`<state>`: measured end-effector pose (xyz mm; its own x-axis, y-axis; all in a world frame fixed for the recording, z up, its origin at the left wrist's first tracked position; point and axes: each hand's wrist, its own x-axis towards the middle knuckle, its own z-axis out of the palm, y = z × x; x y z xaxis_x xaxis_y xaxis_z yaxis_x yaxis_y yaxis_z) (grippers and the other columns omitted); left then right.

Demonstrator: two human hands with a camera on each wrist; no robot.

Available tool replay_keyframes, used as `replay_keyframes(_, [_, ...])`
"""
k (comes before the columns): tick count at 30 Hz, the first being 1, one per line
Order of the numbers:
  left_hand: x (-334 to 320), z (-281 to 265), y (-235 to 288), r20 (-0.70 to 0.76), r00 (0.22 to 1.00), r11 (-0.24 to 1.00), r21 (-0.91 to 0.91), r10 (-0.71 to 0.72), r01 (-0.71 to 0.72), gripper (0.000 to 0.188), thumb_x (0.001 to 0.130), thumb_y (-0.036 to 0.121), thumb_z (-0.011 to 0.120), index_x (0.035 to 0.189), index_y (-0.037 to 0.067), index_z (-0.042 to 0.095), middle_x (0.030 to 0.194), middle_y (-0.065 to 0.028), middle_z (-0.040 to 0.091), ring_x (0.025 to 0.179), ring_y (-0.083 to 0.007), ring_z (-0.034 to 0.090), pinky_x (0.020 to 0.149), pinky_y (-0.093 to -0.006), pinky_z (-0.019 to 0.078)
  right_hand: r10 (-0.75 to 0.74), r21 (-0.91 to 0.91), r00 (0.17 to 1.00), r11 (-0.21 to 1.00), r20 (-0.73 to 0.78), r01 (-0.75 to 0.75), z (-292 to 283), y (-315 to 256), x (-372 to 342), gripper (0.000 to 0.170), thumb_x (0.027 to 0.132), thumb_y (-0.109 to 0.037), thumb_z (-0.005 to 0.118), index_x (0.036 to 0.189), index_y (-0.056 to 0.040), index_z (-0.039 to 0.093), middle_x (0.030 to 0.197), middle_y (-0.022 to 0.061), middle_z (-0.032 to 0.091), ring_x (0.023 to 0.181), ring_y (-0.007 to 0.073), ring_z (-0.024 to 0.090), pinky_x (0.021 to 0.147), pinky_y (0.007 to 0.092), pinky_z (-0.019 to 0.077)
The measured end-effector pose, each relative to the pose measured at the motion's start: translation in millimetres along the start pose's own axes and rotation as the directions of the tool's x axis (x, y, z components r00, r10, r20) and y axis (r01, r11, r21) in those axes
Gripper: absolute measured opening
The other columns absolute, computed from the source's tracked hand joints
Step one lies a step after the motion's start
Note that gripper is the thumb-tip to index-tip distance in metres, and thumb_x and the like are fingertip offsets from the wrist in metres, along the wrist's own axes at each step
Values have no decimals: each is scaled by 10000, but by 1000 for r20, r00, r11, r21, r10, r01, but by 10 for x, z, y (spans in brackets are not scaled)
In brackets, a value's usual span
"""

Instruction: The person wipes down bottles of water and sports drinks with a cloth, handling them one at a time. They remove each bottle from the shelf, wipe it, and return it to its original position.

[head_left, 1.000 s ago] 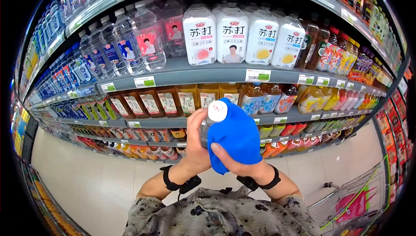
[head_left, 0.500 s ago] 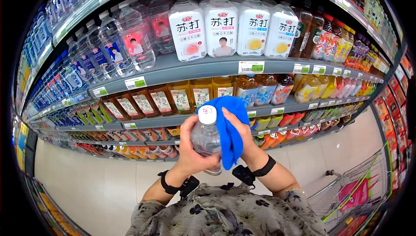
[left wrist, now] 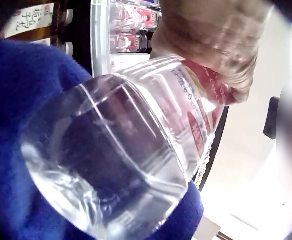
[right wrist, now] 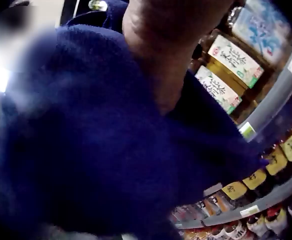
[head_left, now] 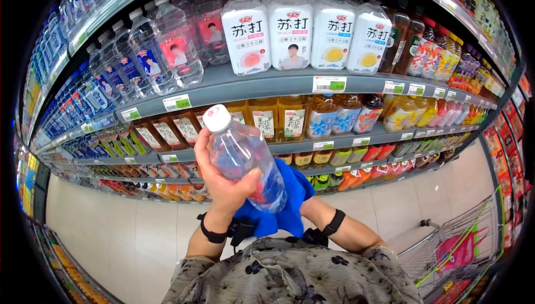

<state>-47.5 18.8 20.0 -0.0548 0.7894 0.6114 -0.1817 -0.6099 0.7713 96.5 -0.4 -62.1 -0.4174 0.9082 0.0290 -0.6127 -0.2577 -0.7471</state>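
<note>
My left hand (head_left: pixel 220 181) grips a clear bottle (head_left: pixel 237 150) with a white cap (head_left: pixel 217 117), fingers and thumb round its side. The bottle leans, cap to the upper left and base to the lower right. In the left wrist view, the clear base (left wrist: pixel 106 155) faces the camera against blue cloth (left wrist: pixel 16 105), and the left hand (left wrist: pixel 211 40) is at the pink label. My right hand (head_left: pixel 313 208) holds the blue cloth (head_left: pixel 295 187) below and behind the bottle; its fingers are mostly hidden. The right wrist view shows this hand (right wrist: pixel 168 45) amid cloth folds (right wrist: pixel 96 140).
Ahead, shelves (head_left: pixel 267 83) carry rows of drinks, with white-labelled bottles (head_left: pixel 247 39) above and amber bottles (head_left: pixel 292 117) lower down. At the lower right stands a shopping cart (head_left: pixel 473 231) with a pink item (head_left: pixel 454 249) inside. Pale floor tiles (head_left: pixel 150 231) lie below.
The left hand has moved the bottle up and left, tilting it. The right hand and blue cloth have moved down from beside the bottle's cap to near its base.
</note>
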Motion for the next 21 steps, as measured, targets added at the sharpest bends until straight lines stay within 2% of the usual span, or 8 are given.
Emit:
replay_keyframes(2, [-13,85,-4,-86,994,988,146,61,-48,903,611,146,749,1321,0,211,1223,-170,408,1114,-253,471,945,-366,403,74,410,996,908,41,-84,36,-80,-44,498,935,-391,406,1330,-90,375,1307,84,458,1156,203,475,1016,376,352])
replay_keyframes(5, [-74,170,-102,-221,969,972,228,114,-62,973,604,109,786,1354,6,176,1240,-155,373,1120,-259,455,941,-377,405,65,417,997,905,49,-80,7,-84,-57,573,903,-486,416,1320,-94,395,1304,82,463,1162,220,469,1025,399,336])
replay_keyframes(9, [-58,112,-10,122,992,1000,-11,9,-8,1221,546,175,862,1416,34,18,1309,-155,342,1208,-268,380,972,-388,370,-21,214,999,976,-50,31,-185,26,-138,601,888,-489,453,1329,-88,370,1293,108,468,1143,228,484,996,377,381])
replay_keyframes(11, [12,-10,-94,411,908,941,-271,-76,201,1250,526,193,877,1421,45,17,1346,-149,325,1241,-248,349,1000,-378,337,113,326,994,939,0,-107,-273,41,-169,593,883,-463,484,1324,-84,368,1282,118,474,1120,229,502,982,364,401])
replay_keyframes(13, [-81,-120,-371,582,750,883,-110,-314,456,1216,427,345,894,1382,28,211,1309,-134,422,1209,-242,423,1009,-369,350,260,456,962,849,80,-268,-240,24,-241,587,875,-443,509,1315,-78,377,1264,122,487,1099,225,519,975,353,411])
replay_keyframes(14, [-161,-106,-585,612,761,877,-220,-217,427,1171,431,361,891,1357,27,258,1284,-126,446,1192,-235,440,1003,-368,359,202,259,968,953,-147,-159,-16,-59,-320,542,894,-422,490,1292,-62,410,1227,121,515,1057,203,541,942,325,429])
replay_keyframes(16, [-272,-82,-672,630,769,858,-330,-112,395,1126,436,376,887,1333,26,304,1260,-119,469,1176,-228,457,996,-367,367,172,180,967,974,-187,-138,-64,-47,-290,529,899,-413,485,1287,-61,417,1221,118,519,1052,199,541,937,321,429])
replay_keyframes(21, [-352,-45,-543,438,775,853,-34,-456,521,935,519,417,858,1225,-10,419,1112,-60,555,1025,-154,523,898,-315,418,15,-216,937,972,-349,-96,-229,65,-259,464,922,-368,462,1263,-53,452,1191,102,541,1028,176,544,914,299,431])
